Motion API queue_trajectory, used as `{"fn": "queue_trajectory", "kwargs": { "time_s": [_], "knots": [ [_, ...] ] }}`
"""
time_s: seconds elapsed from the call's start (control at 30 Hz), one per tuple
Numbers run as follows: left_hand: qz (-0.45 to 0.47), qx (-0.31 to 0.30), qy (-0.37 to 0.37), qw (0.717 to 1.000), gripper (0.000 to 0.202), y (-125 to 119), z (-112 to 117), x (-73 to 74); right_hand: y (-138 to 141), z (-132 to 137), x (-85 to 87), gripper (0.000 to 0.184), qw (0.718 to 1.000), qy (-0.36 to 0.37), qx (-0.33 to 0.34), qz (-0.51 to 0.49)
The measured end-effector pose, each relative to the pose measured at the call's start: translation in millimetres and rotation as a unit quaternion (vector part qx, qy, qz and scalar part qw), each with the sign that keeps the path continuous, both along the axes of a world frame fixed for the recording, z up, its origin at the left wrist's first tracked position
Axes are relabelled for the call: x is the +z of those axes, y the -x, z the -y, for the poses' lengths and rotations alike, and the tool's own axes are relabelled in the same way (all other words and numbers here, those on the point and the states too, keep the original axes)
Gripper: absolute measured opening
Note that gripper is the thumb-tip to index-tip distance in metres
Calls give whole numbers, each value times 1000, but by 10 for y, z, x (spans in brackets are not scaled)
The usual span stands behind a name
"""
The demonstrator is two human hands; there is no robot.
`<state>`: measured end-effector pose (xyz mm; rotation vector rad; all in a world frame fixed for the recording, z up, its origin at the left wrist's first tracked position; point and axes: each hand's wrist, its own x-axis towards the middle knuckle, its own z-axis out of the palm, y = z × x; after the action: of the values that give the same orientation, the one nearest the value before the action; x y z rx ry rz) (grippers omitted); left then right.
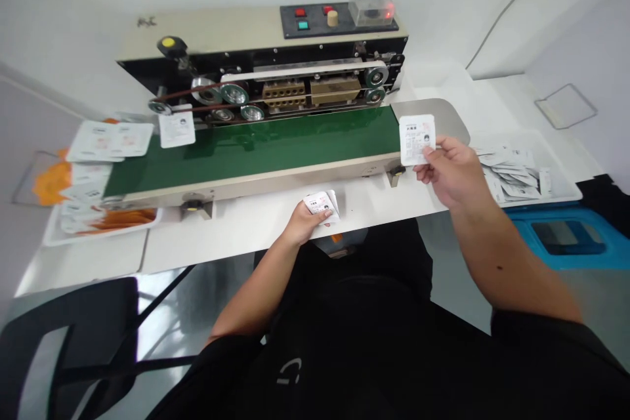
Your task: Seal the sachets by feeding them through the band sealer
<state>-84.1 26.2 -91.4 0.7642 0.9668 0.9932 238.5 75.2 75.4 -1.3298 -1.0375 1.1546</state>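
My right hand [450, 170] pinches a single white printed sachet [417, 138] upright, just off the right end of the green conveyor belt [275, 147] of a band sealing machine [266, 65]. My left hand [305, 222] rests on the white table [236, 226] near its front edge, closed around a small stack of the same sachets [323, 204]. Another sachet [176, 128] hangs at the left end of the sealer's belt track.
At the left end a white tray [98, 226] holds sealed sachets and orange pieces. To the right, a white tray [546, 174] contains loose sachets. A blue stool [561, 236] stands lower right, a black chair [73, 341] lower left. The machine's control panel [335, 18] shows a red light.
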Motion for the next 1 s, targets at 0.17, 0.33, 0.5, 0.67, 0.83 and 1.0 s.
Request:
{"fn": "queue_trajectory", "kwargs": {
  "time_s": [0.17,0.33,0.5,0.67,0.83,1.0],
  "knots": [
    [11,-5,-3,1000,58,6,-12,-9,-119,-566,259,7,999,48,5,11],
    [-1,-11,-2,1000,61,10,-17,-61,-4,-925,356,18,996,85,-10,16],
    [-4,-21,2,1000,61,12,-13,-60,132,-1150,270,12,996,83,8,37],
    [-6,-29,2,1000,63,16,-9,-18,283,-1339,159,4,995,85,22,39],
    [-6,-21,8,1000,63,7,-8,4,414,-1454,120,13,995,71,57,39],
    [3,-25,9,1000,60,-10,-8,24,442,-1046,209,22,993,-35,-15,116]
  ]
}}
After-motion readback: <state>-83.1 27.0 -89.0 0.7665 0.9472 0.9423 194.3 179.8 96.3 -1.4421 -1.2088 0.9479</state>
